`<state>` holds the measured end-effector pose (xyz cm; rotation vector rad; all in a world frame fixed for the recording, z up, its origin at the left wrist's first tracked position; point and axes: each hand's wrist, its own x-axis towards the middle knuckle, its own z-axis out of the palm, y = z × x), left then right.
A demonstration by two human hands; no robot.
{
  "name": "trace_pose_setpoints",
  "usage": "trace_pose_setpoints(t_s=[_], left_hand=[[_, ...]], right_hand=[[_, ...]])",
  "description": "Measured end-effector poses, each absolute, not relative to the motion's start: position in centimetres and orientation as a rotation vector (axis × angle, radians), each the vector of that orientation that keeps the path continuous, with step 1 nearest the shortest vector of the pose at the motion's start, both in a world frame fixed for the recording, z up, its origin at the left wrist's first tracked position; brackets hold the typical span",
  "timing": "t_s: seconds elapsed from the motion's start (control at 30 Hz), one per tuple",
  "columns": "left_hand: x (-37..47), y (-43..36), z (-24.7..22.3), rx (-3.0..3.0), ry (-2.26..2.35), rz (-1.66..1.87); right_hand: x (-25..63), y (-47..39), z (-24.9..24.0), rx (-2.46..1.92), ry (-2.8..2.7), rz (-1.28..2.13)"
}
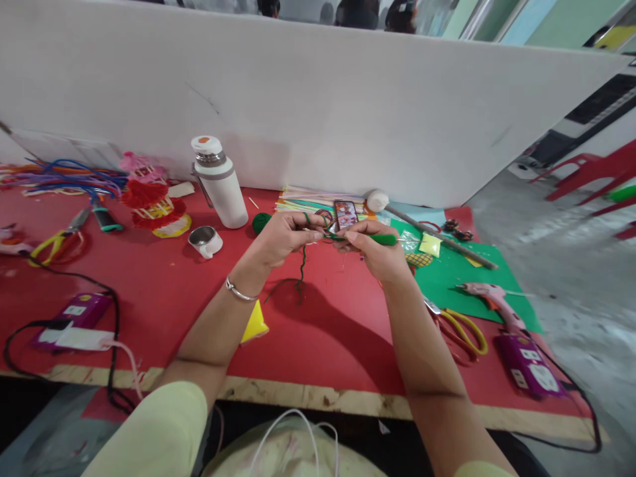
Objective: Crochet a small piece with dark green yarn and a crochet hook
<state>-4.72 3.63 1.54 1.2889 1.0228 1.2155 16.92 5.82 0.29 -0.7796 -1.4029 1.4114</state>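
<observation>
My right hand (372, 246) is closed around a crochet hook with a green handle (383, 239), its tip pointing toward the left hand. Green yarn (303, 265) is pinched between thumb and fingers of my left hand (288, 237), with a strand wrapped over a finger. A loose tail hangs down to the red tabletop. Behind the left hand sits a ball of green yarn (261, 223), partly hidden. The hook's tip meets the yarn between both hands, though the stitches are too small to make out. Just beyond the hands a phone (346, 214) shows a lit picture.
A white bottle (221, 189) and a steel cup (205, 242) stand left. Scissors (54, 248) and pipe cleaners (64, 177) lie farther left. At right are a glue gun (489, 295), more scissors (464, 331), a stick (442, 238) and a purple power box (529, 364). A white partition (318, 106) rises behind.
</observation>
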Motion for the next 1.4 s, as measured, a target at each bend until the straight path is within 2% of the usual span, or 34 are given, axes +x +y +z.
trace_pose_setpoints(t_s=[0.43, 1.4], left_hand=[[-4.8, 3.7, 1.3, 1.317, 1.074, 1.23], [-4.9, 3.6, 1.5, 1.3, 1.068, 1.208]], right_hand=[[17.0, 5.3, 0.4, -0.835, -1.559, 1.177], [16.6, 6.0, 0.2, -0.801, -1.324, 1.4]])
